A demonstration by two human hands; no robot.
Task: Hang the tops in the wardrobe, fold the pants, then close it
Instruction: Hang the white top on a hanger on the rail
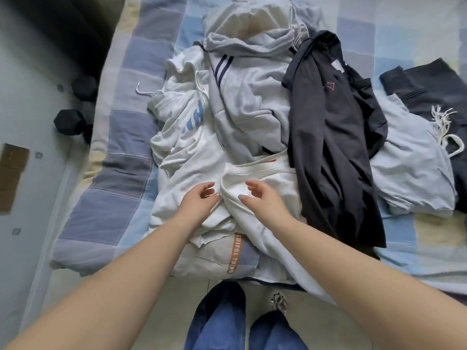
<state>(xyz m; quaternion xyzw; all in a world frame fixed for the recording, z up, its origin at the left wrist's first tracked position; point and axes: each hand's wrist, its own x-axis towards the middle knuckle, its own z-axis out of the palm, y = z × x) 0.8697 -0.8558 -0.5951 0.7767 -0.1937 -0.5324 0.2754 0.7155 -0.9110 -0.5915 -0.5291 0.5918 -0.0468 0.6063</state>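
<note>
At the bed's near edge (75, 261), left hand (199, 203) and right hand (262, 198) hover over the white top (252, 178).

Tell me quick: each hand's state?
Left hand: open, fingers loosely curled, holding nothing, over the white garment.
Right hand: open, likewise empty.

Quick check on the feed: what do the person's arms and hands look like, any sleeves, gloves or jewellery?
Both forearms are bare, with no sleeves in view. The left hand and right hand wear no gloves, and no rings or watch show. The fingernails carry pale, greyish polish.
</note>
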